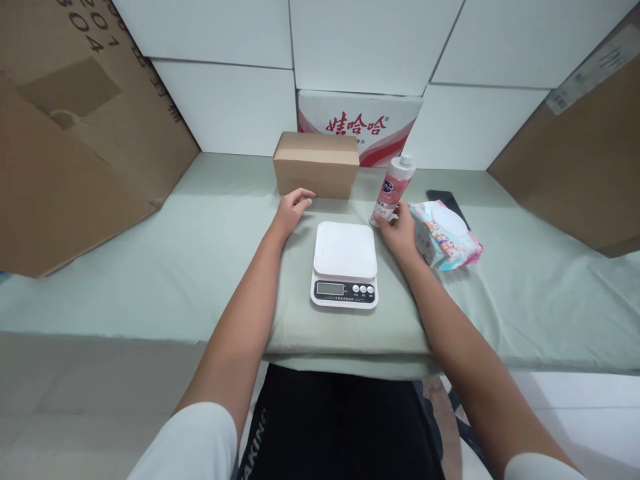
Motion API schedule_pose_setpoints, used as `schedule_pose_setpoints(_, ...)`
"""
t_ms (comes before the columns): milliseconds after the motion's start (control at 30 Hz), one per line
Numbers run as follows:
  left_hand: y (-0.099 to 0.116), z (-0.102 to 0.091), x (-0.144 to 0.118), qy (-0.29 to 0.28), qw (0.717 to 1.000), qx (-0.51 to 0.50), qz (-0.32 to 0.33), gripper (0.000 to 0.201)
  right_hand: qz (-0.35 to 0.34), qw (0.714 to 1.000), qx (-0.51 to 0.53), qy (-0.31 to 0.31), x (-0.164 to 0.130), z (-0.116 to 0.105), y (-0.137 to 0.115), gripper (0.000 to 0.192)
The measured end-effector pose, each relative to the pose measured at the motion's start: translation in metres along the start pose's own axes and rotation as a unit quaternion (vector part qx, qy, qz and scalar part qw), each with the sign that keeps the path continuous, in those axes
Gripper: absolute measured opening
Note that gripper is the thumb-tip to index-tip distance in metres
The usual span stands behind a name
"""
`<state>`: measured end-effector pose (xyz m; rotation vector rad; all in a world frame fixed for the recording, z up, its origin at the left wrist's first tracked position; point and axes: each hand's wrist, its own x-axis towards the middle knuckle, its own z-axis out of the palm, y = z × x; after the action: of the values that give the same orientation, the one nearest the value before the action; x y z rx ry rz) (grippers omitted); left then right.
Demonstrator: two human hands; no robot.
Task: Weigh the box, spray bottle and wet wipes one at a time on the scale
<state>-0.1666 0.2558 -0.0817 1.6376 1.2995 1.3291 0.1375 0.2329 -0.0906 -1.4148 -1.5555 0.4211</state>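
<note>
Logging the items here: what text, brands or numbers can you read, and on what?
"娃哈哈", red, on the white carton at the back.
"304" and partial digits "201" on the big cardboard box at left.
"AKING", partial, on the black shorts.
Bottle label, wipes pack, scale buttons, label on right box: too small or blurred.

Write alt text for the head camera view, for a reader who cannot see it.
A person's right hand grips the base of a tilted pink-and-white bottle beside a white kitchen scale on a pale green cloth-covered table. The left hand rests by a small cardboard box; a wipes pack lies right.
</note>
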Motion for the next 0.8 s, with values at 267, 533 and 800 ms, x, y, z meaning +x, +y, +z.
schedule_pose_setpoints(267, 0.000, 0.001, -0.001, -0.013, 1.000, 0.012, -0.006, 0.024, 0.039, 0.990, -0.129, 0.027, -0.004, 0.000, -0.019, 0.052)
schedule_pose_setpoints(533, 0.002, 0.000, -0.003, -0.011, 1.000, 0.019, -0.014, 0.024, 0.063, 0.994, -0.081, 0.028, -0.007, 0.004, -0.017, 0.072)
schedule_pose_setpoints(800, 0.002, -0.001, -0.003, -0.006, 1.000, 0.021, -0.006, 0.022, -0.010, 0.995, -0.075, 0.062, -0.008, -0.042, -0.047, 0.048)
